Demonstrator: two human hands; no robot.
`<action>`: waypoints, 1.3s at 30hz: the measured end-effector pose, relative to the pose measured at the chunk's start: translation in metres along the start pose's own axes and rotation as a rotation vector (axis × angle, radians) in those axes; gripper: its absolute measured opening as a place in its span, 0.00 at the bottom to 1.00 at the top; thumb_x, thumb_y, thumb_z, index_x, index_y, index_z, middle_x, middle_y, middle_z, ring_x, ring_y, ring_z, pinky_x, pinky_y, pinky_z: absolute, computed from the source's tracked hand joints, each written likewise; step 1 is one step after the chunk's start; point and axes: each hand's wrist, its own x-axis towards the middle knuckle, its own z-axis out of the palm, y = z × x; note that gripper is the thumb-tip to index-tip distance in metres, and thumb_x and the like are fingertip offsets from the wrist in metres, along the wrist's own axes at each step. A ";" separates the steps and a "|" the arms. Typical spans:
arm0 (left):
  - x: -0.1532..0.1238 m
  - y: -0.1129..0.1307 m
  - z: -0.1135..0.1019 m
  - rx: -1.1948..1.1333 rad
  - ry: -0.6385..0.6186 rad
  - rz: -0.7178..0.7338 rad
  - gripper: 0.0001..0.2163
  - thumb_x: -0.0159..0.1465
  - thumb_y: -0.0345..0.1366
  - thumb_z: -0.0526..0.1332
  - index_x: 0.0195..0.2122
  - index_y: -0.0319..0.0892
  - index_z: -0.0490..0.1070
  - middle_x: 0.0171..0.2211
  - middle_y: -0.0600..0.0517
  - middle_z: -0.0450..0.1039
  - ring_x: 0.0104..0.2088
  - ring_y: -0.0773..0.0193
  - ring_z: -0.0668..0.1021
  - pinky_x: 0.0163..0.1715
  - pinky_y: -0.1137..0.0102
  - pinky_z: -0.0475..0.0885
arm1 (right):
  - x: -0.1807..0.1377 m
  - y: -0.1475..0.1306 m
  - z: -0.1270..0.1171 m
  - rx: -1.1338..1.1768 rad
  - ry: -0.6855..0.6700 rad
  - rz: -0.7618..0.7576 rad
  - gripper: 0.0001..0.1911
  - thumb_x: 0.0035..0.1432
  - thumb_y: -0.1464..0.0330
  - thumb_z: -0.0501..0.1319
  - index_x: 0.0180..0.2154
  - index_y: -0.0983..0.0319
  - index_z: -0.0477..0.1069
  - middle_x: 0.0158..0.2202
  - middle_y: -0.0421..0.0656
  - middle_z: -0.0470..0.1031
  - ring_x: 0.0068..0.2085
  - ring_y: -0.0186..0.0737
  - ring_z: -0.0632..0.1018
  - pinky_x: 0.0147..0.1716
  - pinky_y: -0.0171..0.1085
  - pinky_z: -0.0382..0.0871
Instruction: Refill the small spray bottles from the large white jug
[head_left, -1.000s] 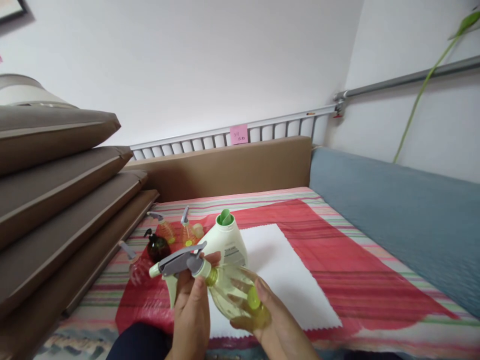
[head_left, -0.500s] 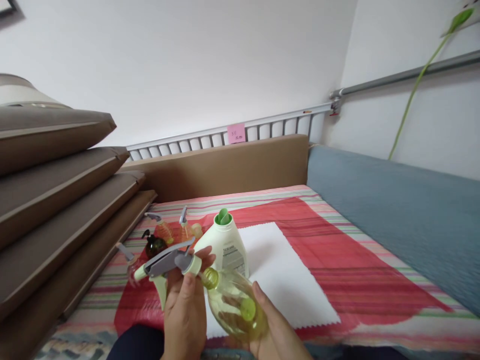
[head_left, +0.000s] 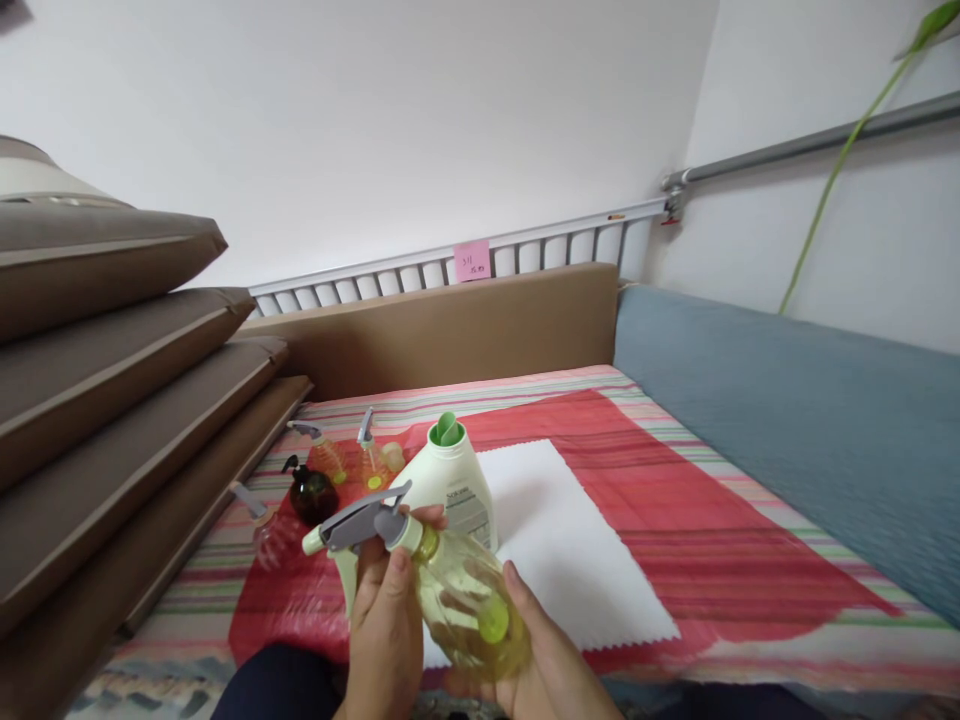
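Note:
My left hand [head_left: 390,610] is closed round the collar of a grey and pale green trigger spray head [head_left: 367,520]. My right hand [head_left: 536,650] grips a clear yellow-green spray bottle [head_left: 472,600], tilted with its neck up to the left. The collar sits against the bottle's neck; whether it is threaded on, I cannot tell. A little yellow liquid lies low in the bottle, by a bright yellow-green disc. Right behind the hands stands a large pale green detergent jug [head_left: 450,485] with a green spout in its open mouth.
To the left stand a dark pump bottle [head_left: 313,495], a clear spray bottle [head_left: 274,535] and two orange-tinted spray bottles [head_left: 371,465]. A white sheet [head_left: 577,560] lies on red plastic film [head_left: 675,500]. Brown stacked cushions [head_left: 112,400] line the left.
The spray head has moved right to the bottle, closing the gap between its collar and the neck. The bottle has stayed nearly in place.

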 end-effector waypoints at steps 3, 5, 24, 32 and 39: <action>0.001 0.003 0.003 -0.031 0.014 0.002 0.16 0.55 0.43 0.65 0.43 0.43 0.70 0.40 0.47 0.75 0.47 0.53 0.75 0.50 0.60 0.68 | -0.001 0.000 0.001 -0.045 0.010 -0.027 0.28 0.57 0.50 0.56 0.53 0.57 0.64 0.47 0.47 0.74 0.42 0.44 0.76 0.35 0.42 0.72; 0.002 0.004 0.003 -0.050 0.046 0.016 0.18 0.54 0.42 0.66 0.44 0.44 0.69 0.38 0.48 0.75 0.46 0.54 0.76 0.49 0.61 0.70 | -0.001 0.000 0.004 -0.077 -0.002 -0.057 0.31 0.52 0.51 0.62 0.55 0.54 0.62 0.49 0.46 0.71 0.42 0.44 0.76 0.35 0.42 0.72; 0.003 0.001 -0.006 -0.053 -0.106 -0.122 0.17 0.54 0.45 0.65 0.42 0.44 0.71 0.39 0.46 0.76 0.44 0.54 0.76 0.44 0.64 0.72 | 0.000 0.002 -0.011 0.030 -0.008 0.303 0.39 0.55 0.40 0.43 0.46 0.66 0.69 0.24 0.47 0.78 0.11 0.28 0.69 0.09 0.25 0.59; 0.006 0.004 -0.004 -0.025 -0.096 -0.106 0.18 0.53 0.45 0.66 0.41 0.43 0.69 0.38 0.46 0.74 0.44 0.52 0.75 0.46 0.59 0.70 | -0.010 0.003 -0.014 0.074 -0.177 0.070 0.39 0.40 0.53 0.70 0.54 0.56 0.64 0.39 0.42 0.78 0.18 0.23 0.69 0.23 0.29 0.70; -0.003 0.006 -0.005 0.001 -0.198 -0.076 0.16 0.54 0.46 0.65 0.40 0.43 0.72 0.38 0.46 0.75 0.44 0.51 0.75 0.46 0.58 0.70 | 0.003 0.009 -0.030 0.128 -0.195 0.283 0.41 0.49 0.37 0.47 0.41 0.67 0.72 0.15 0.38 0.72 0.07 0.21 0.56 0.07 0.23 0.51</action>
